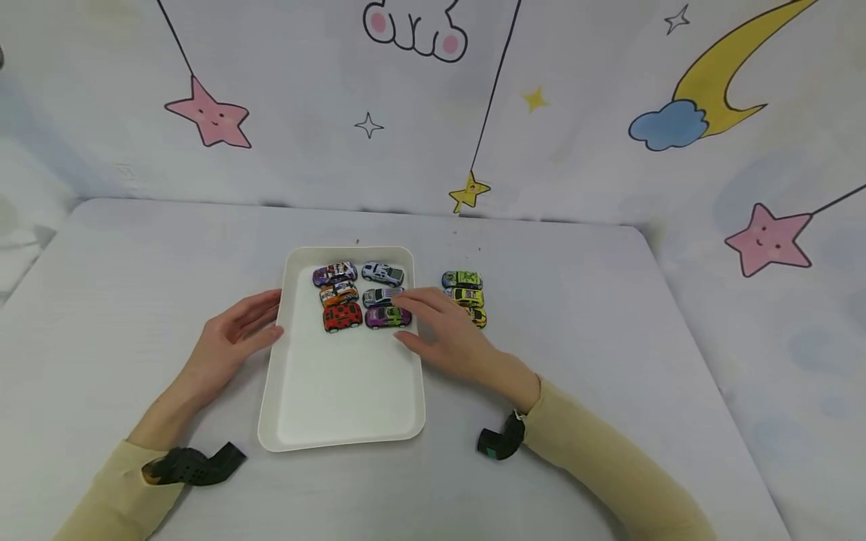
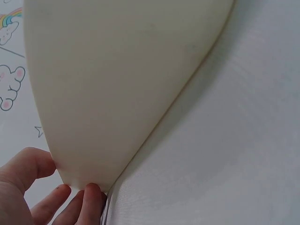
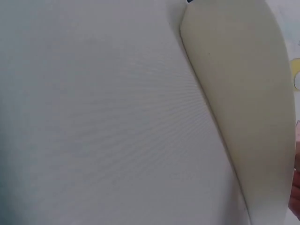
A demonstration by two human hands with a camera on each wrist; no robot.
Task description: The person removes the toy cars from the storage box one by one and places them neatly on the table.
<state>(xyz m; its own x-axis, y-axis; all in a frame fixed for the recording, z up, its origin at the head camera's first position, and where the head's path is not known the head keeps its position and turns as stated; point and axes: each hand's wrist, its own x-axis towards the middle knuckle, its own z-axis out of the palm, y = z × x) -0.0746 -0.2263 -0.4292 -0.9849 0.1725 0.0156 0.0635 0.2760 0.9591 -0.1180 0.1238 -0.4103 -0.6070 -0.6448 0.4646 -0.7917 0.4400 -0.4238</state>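
Note:
My left hand (image 1: 233, 338) touches the left wall of a white tray (image 1: 345, 406); in the left wrist view, its fingertips (image 2: 93, 188) lie against the wall and the thumb is at the rim. Reaching over the right rim, my right hand (image 1: 449, 334) has thumb and fingers spread about the right end of a purple-and-green toy car (image 1: 386, 317). Its fingers overlap a grey toy pickup (image 1: 380, 297). A silver toy car (image 1: 383, 273) stands behind. The left column has a purple-and-white car (image 1: 334, 273), an orange one (image 1: 338, 293) and a red one (image 1: 342, 317).
Right of the tray, beyond my right hand, a green toy car (image 1: 463, 279) and two yellow ones (image 1: 467, 297) stand in a column, partly covered by the hand. The white-covered table (image 1: 575, 315) meets a wall (image 1: 575, 150) printed with stars and a moon.

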